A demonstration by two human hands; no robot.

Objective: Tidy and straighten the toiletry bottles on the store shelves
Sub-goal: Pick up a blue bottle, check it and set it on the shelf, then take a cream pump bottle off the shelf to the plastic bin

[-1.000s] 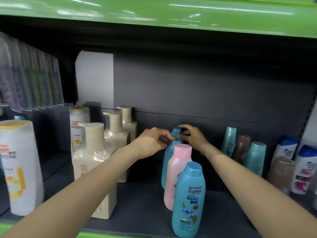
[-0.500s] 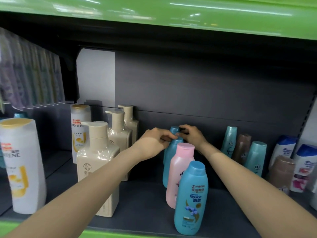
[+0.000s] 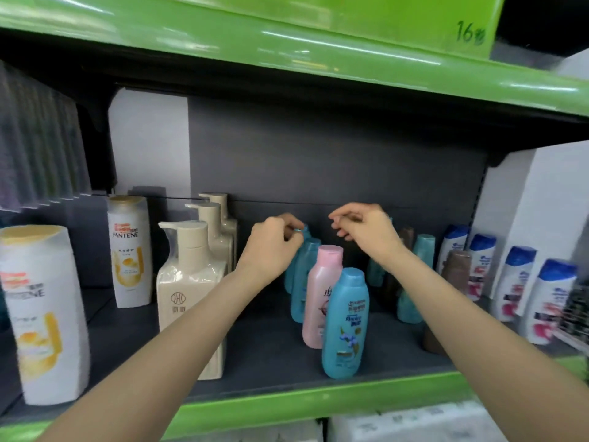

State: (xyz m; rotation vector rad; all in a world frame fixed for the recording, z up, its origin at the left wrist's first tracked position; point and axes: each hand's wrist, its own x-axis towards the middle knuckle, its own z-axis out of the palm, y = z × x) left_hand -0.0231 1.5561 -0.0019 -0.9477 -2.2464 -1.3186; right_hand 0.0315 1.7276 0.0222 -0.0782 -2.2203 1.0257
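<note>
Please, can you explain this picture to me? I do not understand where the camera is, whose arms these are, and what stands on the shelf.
The camera sits on a person's head and looks forward and down, so both bare arms are that person's own. The left hand pinches the cap of the rearmost teal bottle; the right hand hovers free, holding nothing. On the dark shelf a row runs forward: teal bottles, a pink bottle, then a blue Rejoice bottle. To the left stand beige pump bottles and white Pantene bottles; to the right, blue-capped white bottles.

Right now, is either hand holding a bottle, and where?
Left hand pinches the rearmost blue bottle at its cap; right hand holds nothing.
</note>
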